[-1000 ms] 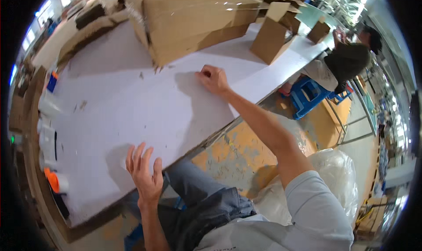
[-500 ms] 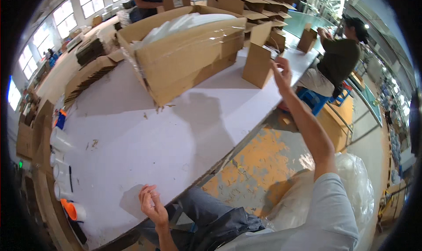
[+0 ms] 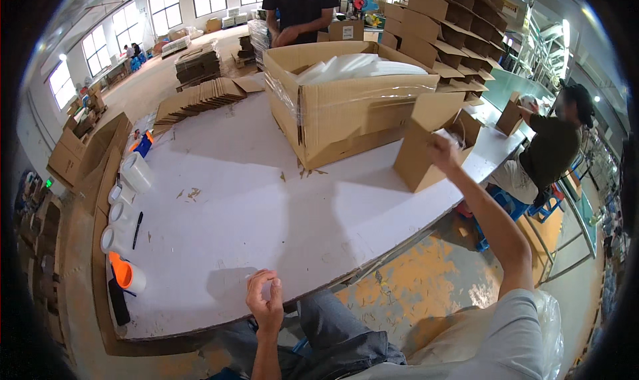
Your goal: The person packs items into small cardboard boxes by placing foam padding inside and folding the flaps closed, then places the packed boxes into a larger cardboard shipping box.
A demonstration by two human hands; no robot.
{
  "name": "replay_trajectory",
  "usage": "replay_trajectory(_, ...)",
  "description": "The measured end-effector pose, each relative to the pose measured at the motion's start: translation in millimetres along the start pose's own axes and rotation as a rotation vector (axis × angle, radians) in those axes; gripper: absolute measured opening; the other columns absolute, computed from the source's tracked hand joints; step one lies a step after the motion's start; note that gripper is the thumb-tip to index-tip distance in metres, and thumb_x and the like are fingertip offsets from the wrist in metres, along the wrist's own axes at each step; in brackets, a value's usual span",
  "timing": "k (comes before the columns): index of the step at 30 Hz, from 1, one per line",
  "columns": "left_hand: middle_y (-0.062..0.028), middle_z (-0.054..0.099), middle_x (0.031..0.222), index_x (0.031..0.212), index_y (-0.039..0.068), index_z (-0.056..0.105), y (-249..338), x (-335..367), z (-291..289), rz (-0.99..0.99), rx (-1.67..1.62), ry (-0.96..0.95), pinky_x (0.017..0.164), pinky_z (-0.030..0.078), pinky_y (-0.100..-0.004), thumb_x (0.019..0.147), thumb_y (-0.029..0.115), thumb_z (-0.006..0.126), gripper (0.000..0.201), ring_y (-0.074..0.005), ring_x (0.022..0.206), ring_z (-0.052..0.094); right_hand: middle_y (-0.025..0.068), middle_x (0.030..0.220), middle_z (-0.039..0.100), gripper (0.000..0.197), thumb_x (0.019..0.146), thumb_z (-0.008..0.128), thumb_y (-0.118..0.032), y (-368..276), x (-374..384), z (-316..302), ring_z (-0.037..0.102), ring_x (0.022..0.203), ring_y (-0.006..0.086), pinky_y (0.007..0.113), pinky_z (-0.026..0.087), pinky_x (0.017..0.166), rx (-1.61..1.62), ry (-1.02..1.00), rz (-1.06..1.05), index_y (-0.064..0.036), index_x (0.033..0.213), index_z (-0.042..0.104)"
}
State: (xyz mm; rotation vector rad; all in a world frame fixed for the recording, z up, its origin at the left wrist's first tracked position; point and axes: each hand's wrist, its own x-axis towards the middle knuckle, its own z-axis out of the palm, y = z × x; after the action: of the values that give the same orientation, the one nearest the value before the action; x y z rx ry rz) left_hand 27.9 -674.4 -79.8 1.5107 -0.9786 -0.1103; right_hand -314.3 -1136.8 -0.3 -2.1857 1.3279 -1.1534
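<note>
A small open-topped cardboard box [image 3: 417, 155] stands upright at the right of the white table, one flap raised and something whitish partly visible inside. My right hand [image 3: 446, 153] reaches out to its near upper edge, fingers curled in and closed on the wall; the fingertips are partly hidden. Close to the table's front edge, my left hand [image 3: 265, 300] is raised with loosely bent fingers and nothing in it. Behind the small box sits a large taped carton [image 3: 359, 117] filled with white foam-like sheets [image 3: 363, 69].
Rolls of tape [image 3: 136, 172], a black pen [image 3: 138, 230] and an orange tape dispenser [image 3: 126, 273] line the left edge. Flattened cardboard [image 3: 200, 100] lies at the far left. Stacked boxes [image 3: 452, 33] rise behind. One person [image 3: 303, 10] stands opposite; another [image 3: 556, 140] sits at right.
The view has turned, so the table and cartons appear lower and farther right. My right hand has come from beside the small box onto its near edge. My left hand stays near the front edge.
</note>
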Motion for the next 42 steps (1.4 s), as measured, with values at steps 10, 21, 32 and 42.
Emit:
replay_trajectory(10, -0.0151, 0.040, 0.152, 0.148, 0.006, 0.036, -8.5, 30.7, -29.1, -0.104, -0.319, 0.062, 0.114, 0.025, -0.0509, 0.083, 0.051, 0.076, 0.089, -0.0296, 0.143, 0.033, 0.0076, 0.090, 0.072, 0.022, 0.093, 0.072, -0.021, -284.2, -92.6, -1.2, 0.067, 0.078, 0.0156, 0.032, 0.055, 0.073, 0.346, -0.588, -0.577, -0.0028, 0.105, 0.069)
replay_trajectory(21, -0.0157, 0.031, 0.155, 0.158, 0.004, 0.014, 28.7, 120.0, -85.3, 0.114, -0.642, 0.110, 0.117, 0.028, -0.0461, 0.071, 0.049, 0.083, 0.120, -0.0296, 0.143, 0.033, 0.0164, 0.119, 0.067, 0.043, 0.083, 0.075, -0.026, -256.2, 139.7, 82.0, 0.064, 0.112, 0.0302, 0.042, 0.049, 0.097, -0.095, -0.072, -0.513, -0.0056, 0.119, 0.065)
replay_trajectory(32, -0.0136, 0.043, 0.145, 0.153, 0.007, 0.026, 10.0, 125.3, -90.8, 0.059, -0.589, 0.085, 0.112, 0.034, -0.0472, 0.069, 0.034, 0.082, 0.105, -0.0304, 0.135, 0.043, 0.0215, 0.134, 0.060, 0.055, 0.075, 0.074, -0.029, -240.7, 222.0, 161.3, 0.058, 0.121, 0.0376, 0.043, 0.044, 0.106, -0.547, -0.316, -0.591, -0.0121, 0.127, 0.065)
replay_trajectory(42, -0.0135, 0.044, 0.143, 0.152, 0.006, 0.028, 15.2, 125.9, -85.0, 0.038, -0.662, 0.104, 0.111, 0.036, -0.0475, 0.069, 0.035, 0.083, 0.104, -0.0303, 0.135, 0.043, 0.0196, 0.117, 0.068, 0.057, 0.072, 0.082, -0.034, -237.5, 225.7, 155.6, 0.064, 0.111, 0.0372, 0.043, 0.050, 0.097, -0.526, -0.441, -0.472, -0.0132, 0.123, 0.067)
